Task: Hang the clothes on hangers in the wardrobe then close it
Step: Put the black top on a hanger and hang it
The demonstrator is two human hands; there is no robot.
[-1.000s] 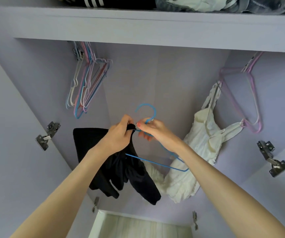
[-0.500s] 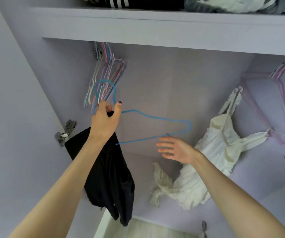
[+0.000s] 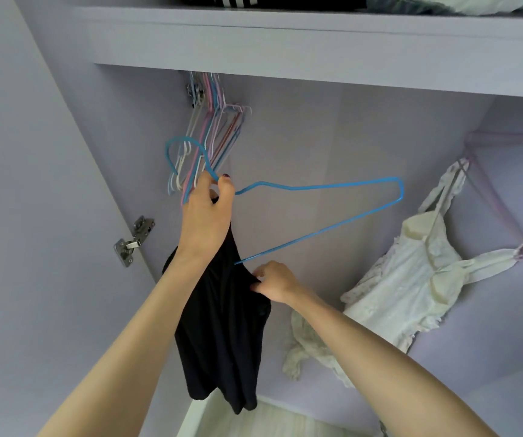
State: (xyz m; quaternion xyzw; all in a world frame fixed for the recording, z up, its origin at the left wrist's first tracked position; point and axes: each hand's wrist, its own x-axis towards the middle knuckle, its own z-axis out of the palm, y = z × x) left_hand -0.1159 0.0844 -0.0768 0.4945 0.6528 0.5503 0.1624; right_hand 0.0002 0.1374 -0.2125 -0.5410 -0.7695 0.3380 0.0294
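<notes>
My left hand [image 3: 205, 212] grips the neck of a blue wire hanger [image 3: 342, 184], raised inside the lilac wardrobe with its hook pointing up-left. A black garment [image 3: 222, 342] hangs from the hanger's left end, below that hand. My right hand [image 3: 274, 280] pinches the black fabric's upper edge, just under the hanger's lower bar. The hanger's right half is bare. A white dress [image 3: 405, 279] hangs on a pink hanger [image 3: 499, 197] at the right.
A bunch of several empty pastel hangers [image 3: 212, 137] hangs at the upper left, close behind the blue hook. A shelf [image 3: 316, 39] with folded clothes runs overhead. A door hinge [image 3: 132, 241] sits on the left wall. The wardrobe floor edge shows at the bottom.
The right hand has moved left from open air below the hanger to the black garment and now pinches it. The left hand holds the hanger at about the same height.
</notes>
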